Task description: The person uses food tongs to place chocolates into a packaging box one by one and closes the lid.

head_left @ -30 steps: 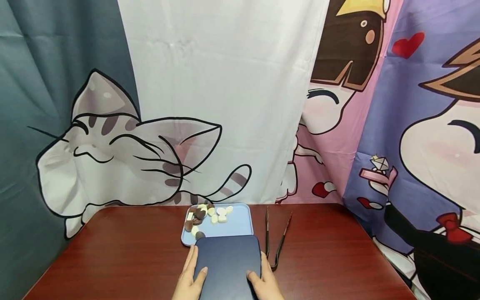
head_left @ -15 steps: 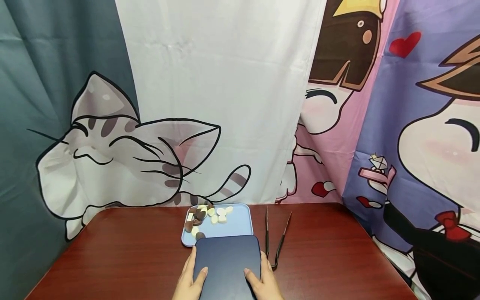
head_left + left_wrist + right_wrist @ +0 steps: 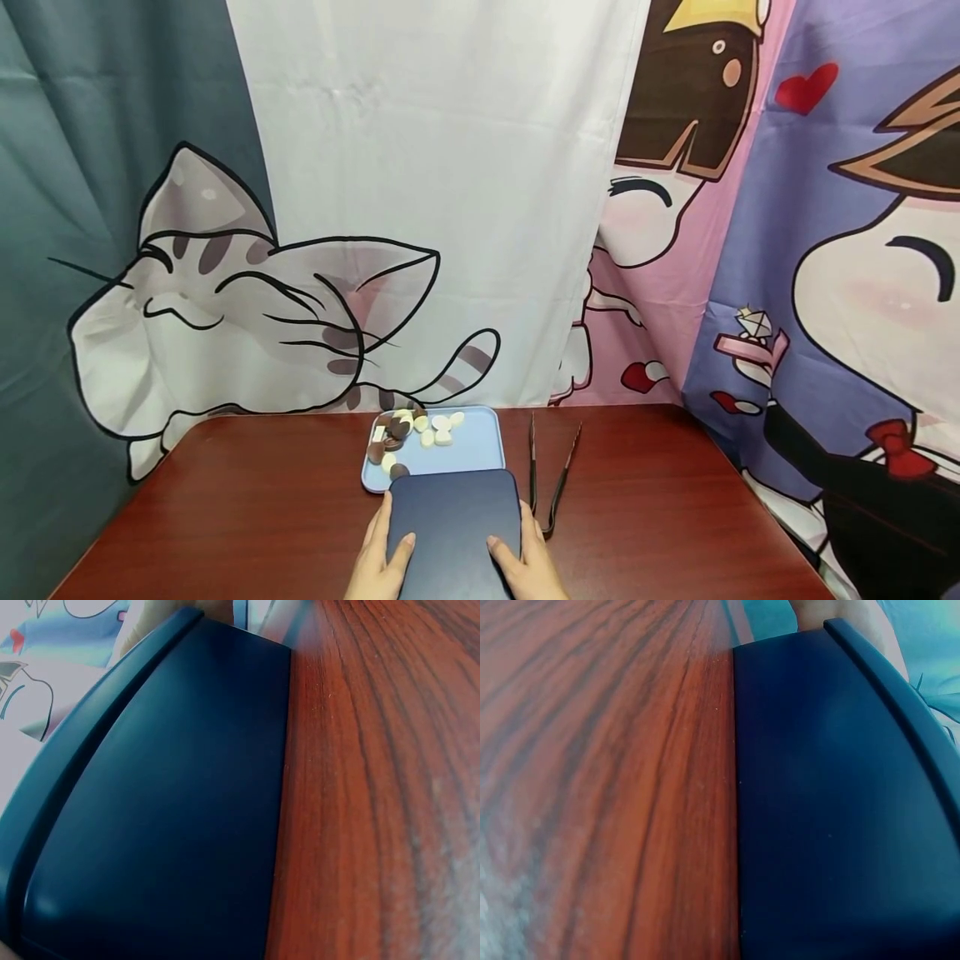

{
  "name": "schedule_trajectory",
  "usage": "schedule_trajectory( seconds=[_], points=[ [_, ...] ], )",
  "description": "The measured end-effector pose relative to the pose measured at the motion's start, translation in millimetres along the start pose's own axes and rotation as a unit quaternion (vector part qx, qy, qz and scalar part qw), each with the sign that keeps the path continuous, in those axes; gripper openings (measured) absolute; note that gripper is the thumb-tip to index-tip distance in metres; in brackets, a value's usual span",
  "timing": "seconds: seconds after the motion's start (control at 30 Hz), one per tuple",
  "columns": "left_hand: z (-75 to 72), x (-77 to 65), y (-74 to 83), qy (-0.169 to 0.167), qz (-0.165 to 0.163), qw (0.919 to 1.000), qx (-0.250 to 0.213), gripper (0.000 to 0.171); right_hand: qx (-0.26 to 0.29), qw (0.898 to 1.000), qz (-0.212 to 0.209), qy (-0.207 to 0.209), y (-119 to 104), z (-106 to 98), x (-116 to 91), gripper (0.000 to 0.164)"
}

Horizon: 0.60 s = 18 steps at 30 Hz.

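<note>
A dark blue lidded box stands at the front of the table, its lower end cut off by the frame. My left hand holds its left side, fingers along the wall and thumb on the lid. On the opposite side my right hand grips it the same way. Both wrist views show the box wall meeting the wood, below a projecting lid rim. The lid covers whatever is inside.
Behind the box lies a light blue tray with several small brown and cream round pieces in its left half. Black V-shaped tongs rest right of it. The reddish wooden table ends at a printed curtain.
The view shifts very slightly. My right thumb has slid a little to the left on the lid; both hands stay on the box, which has not visibly moved.
</note>
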State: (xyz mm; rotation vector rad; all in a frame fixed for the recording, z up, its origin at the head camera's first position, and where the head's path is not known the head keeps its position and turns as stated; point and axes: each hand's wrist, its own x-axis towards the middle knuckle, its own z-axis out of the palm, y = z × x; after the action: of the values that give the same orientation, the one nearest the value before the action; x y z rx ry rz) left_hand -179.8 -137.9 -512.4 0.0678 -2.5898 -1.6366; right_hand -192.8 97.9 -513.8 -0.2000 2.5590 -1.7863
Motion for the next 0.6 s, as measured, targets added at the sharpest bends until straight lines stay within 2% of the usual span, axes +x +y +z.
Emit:
schedule_trajectory(
  seconds=[0.13,0.27,0.33,0.4,0.5,0.53,0.6],
  points=[
    [0.6,-1.3,0.7,0.006,0.006,1.0000,-0.002,0.077,-0.003,1.000,-0.002,-0.005,10,0,4,0.083],
    [-0.4,-0.1,2.6,-0.001,-0.013,0.9999,-0.002,0.078,-0.005,0.999,0.035,-0.030,39,-2,18,0.094],
    [-0.9,3.8,-1.5,-0.006,-0.026,0.9996,-0.003,0.083,-0.011,0.997,0.056,-0.047,55,-5,26,0.100],
    [-0.2,11.8,-14.1,-0.007,-0.025,0.9997,-0.005,0.089,-0.013,0.996,0.060,-0.066,70,-13,35,0.102],
    [-0.3,29.6,-45.8,0.006,-0.021,0.9997,-0.008,0.095,-0.020,0.995,0.043,-0.089,83,-31,45,0.100],
    [-2.5,35.4,-55.2,0.011,-0.015,0.9998,-0.001,0.094,-0.022,0.995,0.038,-0.094,83,-38,48,0.099],
    [-10.1,44.7,-66.0,0.026,0.003,0.9992,0.031,0.091,-0.041,0.995,-0.006,-0.095,74,-53,50,0.088]
  ],
)
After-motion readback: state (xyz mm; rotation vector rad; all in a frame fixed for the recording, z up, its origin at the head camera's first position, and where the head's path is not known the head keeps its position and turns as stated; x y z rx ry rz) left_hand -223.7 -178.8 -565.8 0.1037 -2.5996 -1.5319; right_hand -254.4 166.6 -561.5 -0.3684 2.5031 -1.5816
